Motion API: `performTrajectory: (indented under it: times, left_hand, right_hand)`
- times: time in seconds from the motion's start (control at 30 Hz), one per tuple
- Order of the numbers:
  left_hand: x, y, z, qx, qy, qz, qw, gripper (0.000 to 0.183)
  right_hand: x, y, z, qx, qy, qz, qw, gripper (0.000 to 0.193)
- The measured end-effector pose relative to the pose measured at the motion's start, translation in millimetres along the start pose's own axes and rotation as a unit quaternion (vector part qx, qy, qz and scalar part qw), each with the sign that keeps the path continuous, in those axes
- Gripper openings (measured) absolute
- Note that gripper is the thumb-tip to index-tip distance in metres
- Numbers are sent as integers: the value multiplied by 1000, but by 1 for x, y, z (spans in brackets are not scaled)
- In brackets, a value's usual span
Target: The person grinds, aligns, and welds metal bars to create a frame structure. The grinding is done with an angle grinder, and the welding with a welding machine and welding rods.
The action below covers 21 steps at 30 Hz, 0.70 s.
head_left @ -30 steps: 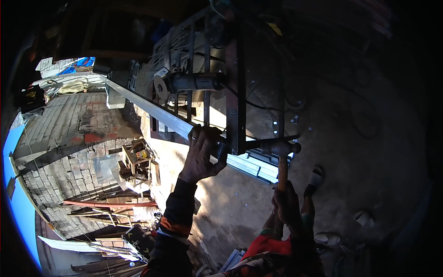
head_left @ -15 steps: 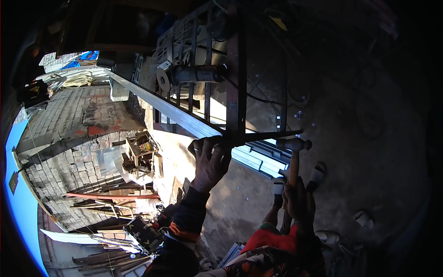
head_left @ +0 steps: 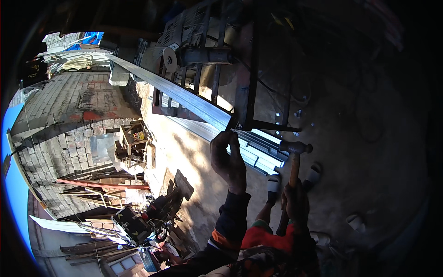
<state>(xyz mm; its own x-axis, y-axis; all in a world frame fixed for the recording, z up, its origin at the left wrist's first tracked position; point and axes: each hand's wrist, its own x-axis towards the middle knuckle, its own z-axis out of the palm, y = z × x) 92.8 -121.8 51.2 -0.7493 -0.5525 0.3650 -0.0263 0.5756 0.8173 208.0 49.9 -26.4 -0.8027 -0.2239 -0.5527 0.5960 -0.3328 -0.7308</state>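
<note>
A hammer with a dark head (head_left: 295, 147) and a wooden handle (head_left: 294, 170) is upright in my right hand (head_left: 296, 203), whose fingers wrap round the grip. My left hand (head_left: 229, 161) is at the near end of a long silver metal channel (head_left: 180, 94), thumb and fingertips pinched together. Something small and thin shows at those fingertips, too dark to name. The channel lies slantwise across a dark metal frame (head_left: 249, 87). The hammer head is to the right of my left hand, apart from the channel.
An angle grinder (head_left: 205, 56) with a pale disc rests on the frame, its cord trailing right. More silver channels (head_left: 263, 154) lie below on the floor, near my sandalled feet (head_left: 273, 183). At left are a wooden stand (head_left: 131, 141), a motorbike (head_left: 147, 214), timber and a block wall (head_left: 55, 152).
My left hand has gone from lying over the channel's end to a fingertip pinch just below it. The view has shifted somewhat. My right hand still grips the hammer, held much the same.
</note>
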Motion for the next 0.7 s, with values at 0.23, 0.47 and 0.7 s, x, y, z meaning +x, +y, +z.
performTrajectory:
  times: [0.23, 0.47, 0.7]
  left_hand:
    - [1, -5, 6, 123, 57, 93, 986, 13]
    - [6, -21, 7, 77, 78, 82, 991, 15]
    - [7, -19, 9, 90, 64, 89, 990, 19]
  right_hand:
    - [-4, 22, -9, 28, 6, 31, 999, 13]
    - [0, 20, -6, 4, 16, 33, 999, 13]
    - [8, 25, -4, 173, 12, 19, 985, 14]
